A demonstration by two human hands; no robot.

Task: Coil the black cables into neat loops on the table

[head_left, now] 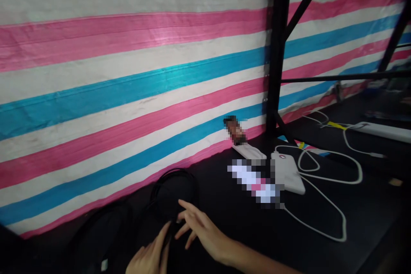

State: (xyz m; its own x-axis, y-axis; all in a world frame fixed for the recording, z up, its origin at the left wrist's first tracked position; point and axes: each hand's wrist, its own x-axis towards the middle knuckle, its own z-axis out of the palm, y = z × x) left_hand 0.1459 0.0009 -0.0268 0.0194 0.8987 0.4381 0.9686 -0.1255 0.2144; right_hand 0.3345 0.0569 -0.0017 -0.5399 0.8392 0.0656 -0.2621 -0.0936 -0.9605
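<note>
My left hand [148,251] is at the bottom, its fingers closed round a dark strand that looks like black cable [167,236]; dim light hides most of it. Just to its right, my right hand [199,227] has its fingers apart and holds nothing that I can see. The fingertips are close to the dark strand, and I cannot tell whether they touch it. Beyond both hands, loops of black cable [176,171] lie against the striped sheet.
On the black tabletop [316,231], to the right, lie a blurred lit phone [253,181], a white power bank [287,173] and white charging cable [344,222]. A white power strip [383,130] sits farther off. A dark metal post [276,60] stands before the striped sheet [128,77].
</note>
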